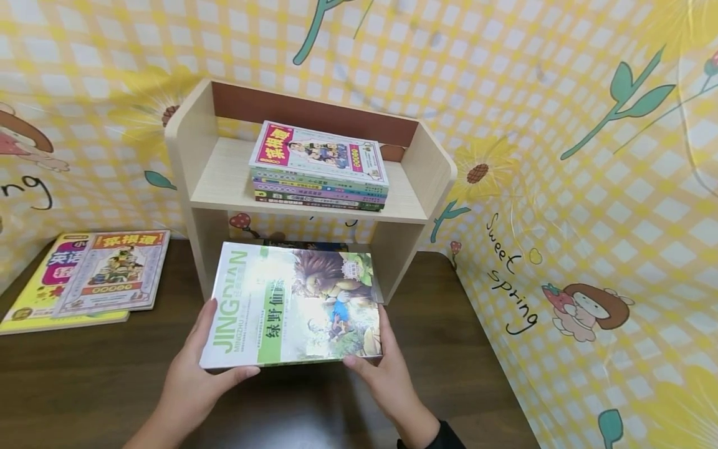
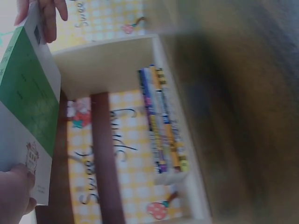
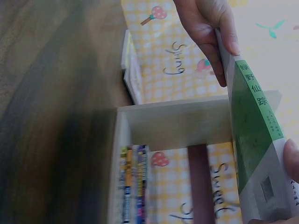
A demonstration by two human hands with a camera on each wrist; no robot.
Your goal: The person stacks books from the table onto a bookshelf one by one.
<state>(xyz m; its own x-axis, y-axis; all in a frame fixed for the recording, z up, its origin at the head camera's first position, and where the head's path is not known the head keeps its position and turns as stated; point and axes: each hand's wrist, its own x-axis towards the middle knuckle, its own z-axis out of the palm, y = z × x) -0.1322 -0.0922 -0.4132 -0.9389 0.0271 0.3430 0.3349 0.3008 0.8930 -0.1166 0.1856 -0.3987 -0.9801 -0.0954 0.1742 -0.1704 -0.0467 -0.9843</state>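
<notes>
A white and green paperback point(image 1: 291, 305) with a lion on its cover is held level between my hands, in front of the small wooden bookshelf point(image 1: 308, 212). My left hand point(image 1: 193, 374) grips its left end, thumb along the front edge. At the right end my right hand point(image 1: 387, 374) holds it the same way. The right wrist view shows the book's green spine point(image 3: 257, 95) and underside. Behind it, a stack of books point(image 2: 163, 121) lies in the shelf's lower compartment; in the head view only a dark cover point(image 1: 305, 245) shows.
Several books point(image 1: 320, 165) are stacked flat on the upper board. Left of the shelf, a yellow book point(image 1: 33, 308) lies partly under a pale one point(image 1: 118, 268) on the dark table point(image 1: 73, 374). A checked cloth point(image 1: 533, 125) hangs behind and to the right.
</notes>
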